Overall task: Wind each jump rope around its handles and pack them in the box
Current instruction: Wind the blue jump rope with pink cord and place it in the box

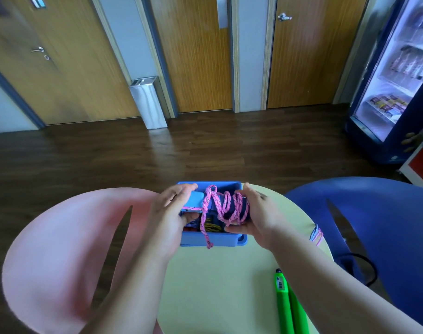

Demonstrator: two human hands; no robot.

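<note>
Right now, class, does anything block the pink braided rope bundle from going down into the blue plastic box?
Partly: other packed ropes already lie in the blue plastic box, under the pink braided rope bundle held by both hands.

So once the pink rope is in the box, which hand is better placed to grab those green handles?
The right hand, probably. The green handles lie on the table just beside the right forearm, while the left hand is across at the blue box's far side, gripping the pink rope.

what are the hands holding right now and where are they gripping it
The pink jump rope, held over the blue box: left hand grips its light blue handle end, right hand its wound coils.
</note>
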